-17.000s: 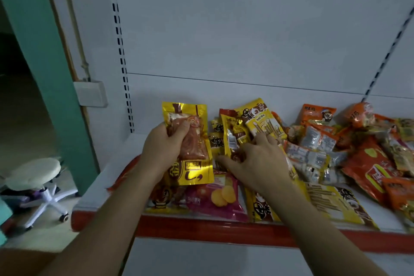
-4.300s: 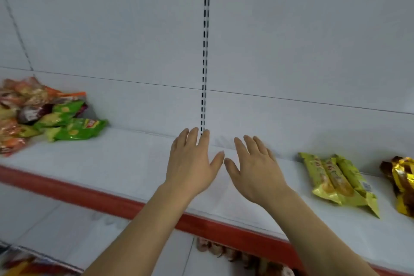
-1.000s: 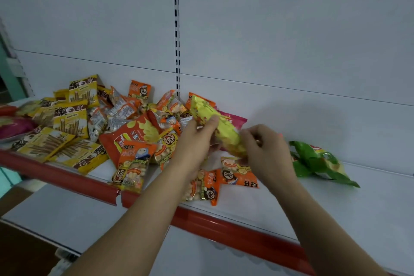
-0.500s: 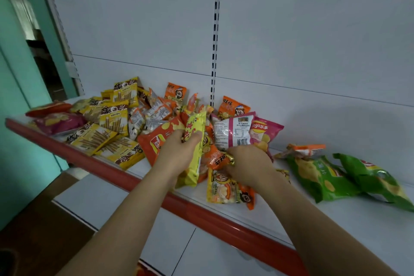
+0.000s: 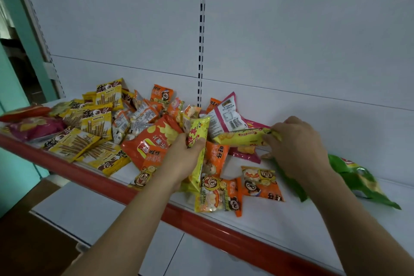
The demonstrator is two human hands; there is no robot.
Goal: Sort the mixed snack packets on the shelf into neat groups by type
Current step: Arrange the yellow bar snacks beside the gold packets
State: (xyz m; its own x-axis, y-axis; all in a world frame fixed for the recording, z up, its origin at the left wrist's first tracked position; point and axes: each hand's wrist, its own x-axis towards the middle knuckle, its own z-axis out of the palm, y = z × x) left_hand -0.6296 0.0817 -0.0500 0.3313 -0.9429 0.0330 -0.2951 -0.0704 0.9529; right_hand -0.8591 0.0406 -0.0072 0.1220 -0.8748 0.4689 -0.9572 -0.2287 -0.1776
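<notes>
Head view: left hand (image 5: 181, 159) grips one yellow packet (image 5: 198, 141), right hand (image 5: 295, 143) pinches another yellow packet (image 5: 242, 138).

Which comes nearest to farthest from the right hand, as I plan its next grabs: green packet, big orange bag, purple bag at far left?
From the right hand:
1. Green packet, just right of it.
2. Big orange bag, mid-pile, beyond the left hand.
3. Purple bag, far left end.

two hands (image 5: 186, 159), two green packets (image 5: 358, 177)
</notes>
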